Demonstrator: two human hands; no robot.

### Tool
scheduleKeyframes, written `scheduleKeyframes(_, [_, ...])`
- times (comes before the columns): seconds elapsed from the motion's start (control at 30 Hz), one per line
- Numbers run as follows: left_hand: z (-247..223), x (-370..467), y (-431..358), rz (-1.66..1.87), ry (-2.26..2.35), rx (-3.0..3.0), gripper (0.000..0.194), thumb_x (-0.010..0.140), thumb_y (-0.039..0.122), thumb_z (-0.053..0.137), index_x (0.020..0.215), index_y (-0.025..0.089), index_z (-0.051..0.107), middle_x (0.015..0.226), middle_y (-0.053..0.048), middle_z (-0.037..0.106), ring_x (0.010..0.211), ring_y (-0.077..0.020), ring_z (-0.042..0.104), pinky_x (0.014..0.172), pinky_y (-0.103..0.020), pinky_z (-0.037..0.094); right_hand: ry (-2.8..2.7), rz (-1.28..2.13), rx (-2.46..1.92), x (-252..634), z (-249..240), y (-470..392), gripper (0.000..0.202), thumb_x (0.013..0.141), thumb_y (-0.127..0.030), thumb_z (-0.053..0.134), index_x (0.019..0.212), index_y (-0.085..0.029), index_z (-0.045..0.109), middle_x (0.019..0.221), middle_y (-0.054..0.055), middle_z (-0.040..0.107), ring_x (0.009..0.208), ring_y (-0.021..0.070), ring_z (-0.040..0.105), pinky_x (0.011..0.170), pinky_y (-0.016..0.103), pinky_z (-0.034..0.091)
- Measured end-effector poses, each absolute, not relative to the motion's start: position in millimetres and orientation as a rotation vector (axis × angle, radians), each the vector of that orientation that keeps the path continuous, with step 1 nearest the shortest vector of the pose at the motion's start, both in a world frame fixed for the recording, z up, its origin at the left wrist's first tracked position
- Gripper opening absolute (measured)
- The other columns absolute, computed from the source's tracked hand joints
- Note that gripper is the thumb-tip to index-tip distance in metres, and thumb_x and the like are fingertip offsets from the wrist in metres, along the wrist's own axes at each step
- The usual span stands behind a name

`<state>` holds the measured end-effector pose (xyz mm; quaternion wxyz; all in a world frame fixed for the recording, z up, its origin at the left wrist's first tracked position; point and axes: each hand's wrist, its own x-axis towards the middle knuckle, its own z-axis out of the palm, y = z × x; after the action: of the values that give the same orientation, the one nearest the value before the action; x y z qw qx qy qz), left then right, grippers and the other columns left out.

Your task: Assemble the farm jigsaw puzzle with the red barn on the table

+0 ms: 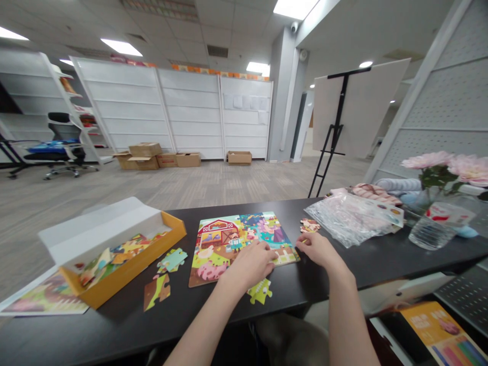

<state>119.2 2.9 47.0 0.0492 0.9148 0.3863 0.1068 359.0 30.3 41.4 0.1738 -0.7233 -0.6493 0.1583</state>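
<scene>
A farm-scene jigsaw puzzle [213, 251] with a red barn, pink pigs and a fence lies assembled on the black table. My left hand [253, 259] rests flat over its lower right part, fingers stretched out and hiding some of the picture. At the puzzle's right edge is my right hand [314, 249], its thumb and fingers drawn together; what they hold, if anything, is hidden. A yellow-green puzzle piece [260, 292] lies partly under my left wrist. Just beyond my right hand lie brownish puzzle pieces [309, 225].
An open yellow box [133, 269] of pieces stands left, near teal pieces [172, 260], a brown-green piece [157, 292] and a printed picture sheet [46, 300]. At right are clear plastic bags [348, 216], a water bottle [434, 229] and pink flowers [473, 170].
</scene>
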Motion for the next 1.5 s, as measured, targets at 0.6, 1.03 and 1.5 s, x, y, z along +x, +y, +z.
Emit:
scheduleKeyframes(0.6, [46, 136, 4, 0.343, 1.202, 2.791, 0.022, 0.094, 0.03, 0.056, 0.11, 0.025, 0.07, 0.114, -0.008, 0.066, 0.108, -0.0273, 0.062, 0.093, -0.04, 0.052, -1.536, 0.167, -2.105, 403, 33, 24, 0.024, 0.088, -0.027, 0.052, 0.094, -0.025, 0.075, 0.095, 0.006, 0.077, 0.092, 0.0239, 0.07, 0.074, 0.03, 0.046])
scheduleKeyframes(1.03, [47, 135, 2, 0.377, 1.218, 2.766, 0.022, 0.094, 0.03, 0.055, 0.11, 0.024, 0.069, 0.112, -0.008, 0.063, 0.106, -0.0253, 0.058, 0.094, -0.037, 0.049, -1.65, 0.4, -2.125, 411, 15, 27, 0.053, 0.064, -0.034, 0.08, 0.113, -0.018, 0.069, 0.1, 0.008, 0.074, 0.085, 0.0224, 0.069, 0.066, 0.027, 0.045])
scheduleKeyframes(1.5, [66, 94, 14, 0.56, 1.236, 2.584, 0.027, 0.094, 0.031, 0.055, 0.118, 0.021, 0.065, 0.121, -0.009, 0.062, 0.115, -0.0243, 0.057, 0.1, -0.037, 0.047, -1.555, 0.466, -2.141, 411, 33, 21, 0.011, 0.075, -0.025, 0.069, 0.083, -0.02, 0.064, 0.079, 0.002, 0.072, 0.073, 0.0176, 0.067, 0.063, 0.025, 0.043])
